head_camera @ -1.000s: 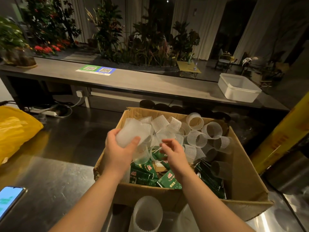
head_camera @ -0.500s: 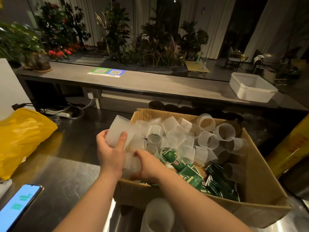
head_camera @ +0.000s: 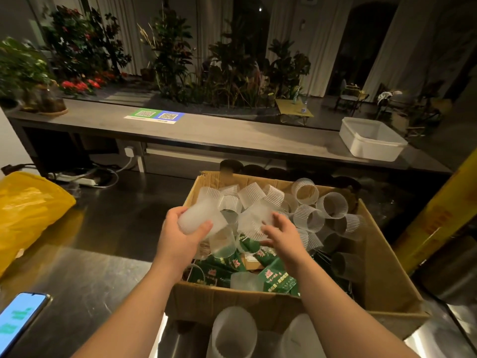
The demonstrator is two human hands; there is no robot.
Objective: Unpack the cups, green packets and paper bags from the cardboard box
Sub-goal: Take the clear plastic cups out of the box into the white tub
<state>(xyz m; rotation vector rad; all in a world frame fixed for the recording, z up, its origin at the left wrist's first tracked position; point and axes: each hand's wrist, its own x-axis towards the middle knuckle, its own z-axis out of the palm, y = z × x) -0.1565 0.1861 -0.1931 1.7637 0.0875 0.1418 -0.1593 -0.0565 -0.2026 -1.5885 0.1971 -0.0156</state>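
Note:
An open cardboard box (head_camera: 382, 277) stands on the steel counter, holding several ribbed translucent cups (head_camera: 331, 205) and green packets (head_camera: 277, 279). My left hand (head_camera: 178, 239) grips a short stack of translucent cups (head_camera: 200, 219) above the box's left side. My right hand (head_camera: 282, 235) holds another ribbed cup (head_camera: 254, 223) beside that stack, fingers curled around it. No paper bags are clearly visible; a brown piece (head_camera: 251, 262) shows between the packets.
Two cup stacks (head_camera: 233, 332) stand on the counter in front of the box. A lit phone (head_camera: 18, 319) lies at the lower left, a yellow plastic bag (head_camera: 28, 210) at the left. A white tub (head_camera: 371, 139) sits on the back shelf.
My right hand came up out of the box's front left with a cup and now holds it level with the stack in my left hand.

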